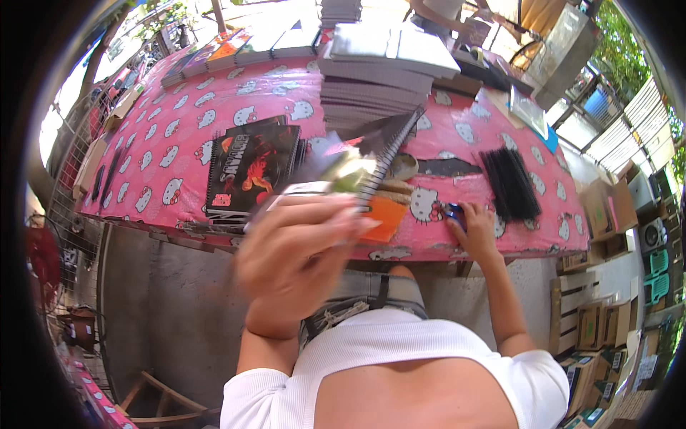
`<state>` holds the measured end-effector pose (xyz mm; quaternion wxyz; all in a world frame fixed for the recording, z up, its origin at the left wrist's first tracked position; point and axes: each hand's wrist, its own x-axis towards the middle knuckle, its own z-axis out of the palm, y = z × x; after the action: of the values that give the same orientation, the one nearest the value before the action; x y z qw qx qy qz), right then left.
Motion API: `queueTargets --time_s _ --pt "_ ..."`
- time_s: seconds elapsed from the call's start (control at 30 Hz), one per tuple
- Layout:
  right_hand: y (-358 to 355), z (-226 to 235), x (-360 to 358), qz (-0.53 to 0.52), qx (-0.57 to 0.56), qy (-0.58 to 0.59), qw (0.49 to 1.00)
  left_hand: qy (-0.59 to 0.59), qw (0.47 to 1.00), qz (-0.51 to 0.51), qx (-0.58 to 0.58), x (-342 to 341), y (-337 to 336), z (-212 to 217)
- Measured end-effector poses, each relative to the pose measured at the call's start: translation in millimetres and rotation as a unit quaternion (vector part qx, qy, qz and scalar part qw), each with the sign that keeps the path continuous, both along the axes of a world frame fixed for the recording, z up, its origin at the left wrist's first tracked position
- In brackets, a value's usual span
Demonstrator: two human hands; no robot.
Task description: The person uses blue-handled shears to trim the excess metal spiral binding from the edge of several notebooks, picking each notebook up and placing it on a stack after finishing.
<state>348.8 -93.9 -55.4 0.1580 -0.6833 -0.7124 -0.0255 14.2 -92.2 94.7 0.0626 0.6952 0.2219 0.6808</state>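
Observation:
My left hand (300, 247) is raised over the near edge of the table, its fingers closed on a spiral notebook (350, 171). Motion smears the notebook, which is tilted, with its black coil along the right side. At the table's front edge, my right hand (474, 229) has its fingers curled on a small blue object (453, 212), mostly covered, its kind unclear. An orange flat piece (386, 218) lies between the hands. Left of the raised notebook sits a pile of black-covered spiral notebooks (254, 168). A bundle of black spiral coils (510, 184) rests right of my right hand.
A tall stack of bound paper blocks (379, 93) rises at mid-table. Rows of books (243, 48) line the back left of the pink patterned table (171, 143). Another person (439, 16) stands at the far side. Cardboard boxes (607, 207) are at the right.

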Motion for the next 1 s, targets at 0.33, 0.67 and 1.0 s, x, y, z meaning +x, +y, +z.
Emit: queueTargets --time_s 0.33,0.67,1.0 --pt "-31 82 -99 0.213 0.128 0.284 0.926 0.064 0.981 -0.004 -0.184 39 13 -94" --pt "-32 73 -91 0.195 -0.001 0.405 0.893 0.063 0.987 0.018 -0.15 42 12 -92" --pt "-34 77 -97 0.204 -0.031 0.471 0.858 0.045 0.987 0.015 -0.155 43 12 -92"
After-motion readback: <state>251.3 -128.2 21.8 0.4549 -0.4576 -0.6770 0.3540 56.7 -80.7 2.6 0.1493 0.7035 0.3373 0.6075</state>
